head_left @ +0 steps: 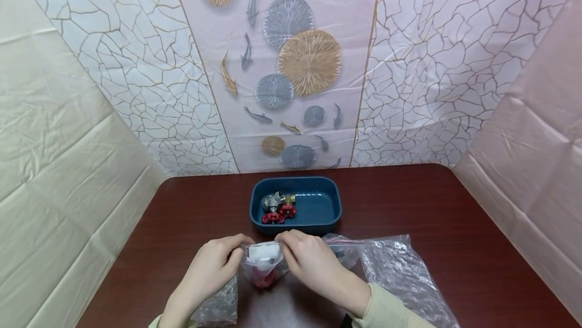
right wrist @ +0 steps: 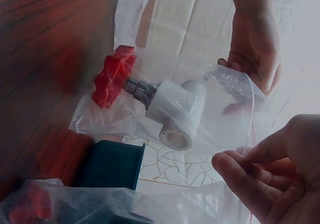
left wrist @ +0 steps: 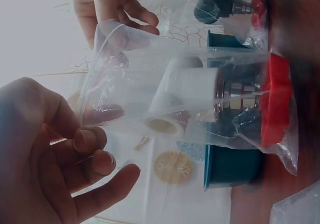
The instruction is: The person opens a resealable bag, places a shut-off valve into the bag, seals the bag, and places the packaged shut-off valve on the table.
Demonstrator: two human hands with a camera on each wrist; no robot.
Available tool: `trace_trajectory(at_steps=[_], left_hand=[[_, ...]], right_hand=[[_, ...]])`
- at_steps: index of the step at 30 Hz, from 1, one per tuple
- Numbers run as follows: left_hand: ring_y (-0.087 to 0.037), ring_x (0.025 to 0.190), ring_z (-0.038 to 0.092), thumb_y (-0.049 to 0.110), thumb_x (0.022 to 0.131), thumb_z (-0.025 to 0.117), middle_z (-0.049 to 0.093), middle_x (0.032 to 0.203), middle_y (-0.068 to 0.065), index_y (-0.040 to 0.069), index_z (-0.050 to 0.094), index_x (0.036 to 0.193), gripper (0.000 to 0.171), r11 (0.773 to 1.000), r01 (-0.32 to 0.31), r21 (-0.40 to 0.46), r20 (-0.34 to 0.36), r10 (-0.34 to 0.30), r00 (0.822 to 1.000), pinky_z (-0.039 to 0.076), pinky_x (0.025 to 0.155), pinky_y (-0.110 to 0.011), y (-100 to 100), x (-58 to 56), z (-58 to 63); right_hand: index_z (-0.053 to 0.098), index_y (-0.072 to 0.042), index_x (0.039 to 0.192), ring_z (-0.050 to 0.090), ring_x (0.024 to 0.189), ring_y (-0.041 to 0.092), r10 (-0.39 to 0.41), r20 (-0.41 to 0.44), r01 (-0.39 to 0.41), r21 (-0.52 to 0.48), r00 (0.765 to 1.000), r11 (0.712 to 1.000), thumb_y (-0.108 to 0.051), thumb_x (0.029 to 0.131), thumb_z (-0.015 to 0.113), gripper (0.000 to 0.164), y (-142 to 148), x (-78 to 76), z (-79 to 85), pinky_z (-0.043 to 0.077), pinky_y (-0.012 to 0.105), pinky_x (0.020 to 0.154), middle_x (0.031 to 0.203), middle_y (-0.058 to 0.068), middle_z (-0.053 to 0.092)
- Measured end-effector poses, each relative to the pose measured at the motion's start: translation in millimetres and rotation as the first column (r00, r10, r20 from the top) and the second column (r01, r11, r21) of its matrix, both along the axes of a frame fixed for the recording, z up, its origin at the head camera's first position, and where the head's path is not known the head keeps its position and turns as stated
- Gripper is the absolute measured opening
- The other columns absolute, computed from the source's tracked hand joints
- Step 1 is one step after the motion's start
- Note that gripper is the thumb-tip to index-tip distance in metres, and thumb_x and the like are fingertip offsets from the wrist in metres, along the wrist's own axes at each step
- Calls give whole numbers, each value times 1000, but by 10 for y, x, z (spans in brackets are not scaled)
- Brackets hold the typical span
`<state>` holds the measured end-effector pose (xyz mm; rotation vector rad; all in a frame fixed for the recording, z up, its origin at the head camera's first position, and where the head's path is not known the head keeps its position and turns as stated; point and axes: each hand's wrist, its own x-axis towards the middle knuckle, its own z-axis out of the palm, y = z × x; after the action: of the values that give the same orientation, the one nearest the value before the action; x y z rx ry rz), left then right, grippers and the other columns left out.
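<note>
A clear zip bag (head_left: 251, 269) stands on the table with a white plastic valve (left wrist: 195, 88) inside it. The valve's red handwheel (right wrist: 114, 77) points down, at the bottom of the bag. My left hand (head_left: 211, 267) pinches one end of the bag's zip edge between thumb and forefinger; its other fingers are loosely bent. At the opposite end, my right hand (head_left: 313, 262) pinches that same edge with thumb and fingertips. Between the hands the bag hangs upright, its mouth uppermost. In the wrist views the whole valve shows through the plastic.
Just beyond the hands sits a dark blue tray (head_left: 325, 206) with metal valves (head_left: 274, 201) with red handwheels at its left. A second bag holds a dark green valve (left wrist: 214, 4) beside my right hand. Flat clear plastic bags (head_left: 400, 272) lie at right and lower left.
</note>
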<state>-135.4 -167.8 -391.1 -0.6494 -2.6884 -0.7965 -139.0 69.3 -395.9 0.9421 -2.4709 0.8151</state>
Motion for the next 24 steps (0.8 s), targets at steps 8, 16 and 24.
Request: trace_trajectory(at_steps=[8, 16, 24], left_hand=[[0, 52, 37, 4, 92, 59, 44, 61, 21, 25, 75, 97, 27, 999, -20, -41, 67, 22, 998, 36, 53, -23, -11, 31, -53], [1, 50, 31, 4, 91, 58, 39, 59, 19, 26, 74, 100, 29, 998, 7, -57, 78, -2, 997, 34, 50, -22, -54, 65, -47], [2, 52, 37, 18, 100, 60, 52, 72, 21, 24, 74, 109, 17, 996, 71, -47, 127, -64, 990, 37, 50, -21, -101, 125, -45]], right_hand=[[73, -9, 105, 69, 84, 10, 16, 58, -17, 18, 998, 1000, -8, 99, 59, 15, 22, -9, -30, 57, 31, 69, 97, 1, 72], [74, -8, 103, 67, 84, 6, 58, 128, -58, 1, 990, 998, -9, 99, 58, 16, 39, -8, 9, 57, 29, 71, 97, 0, 73], [73, -9, 108, 63, 80, 3, 116, 138, -118, 8, 984, 993, -14, 100, 61, 15, 104, 28, 25, 54, 26, 69, 98, -2, 72]])
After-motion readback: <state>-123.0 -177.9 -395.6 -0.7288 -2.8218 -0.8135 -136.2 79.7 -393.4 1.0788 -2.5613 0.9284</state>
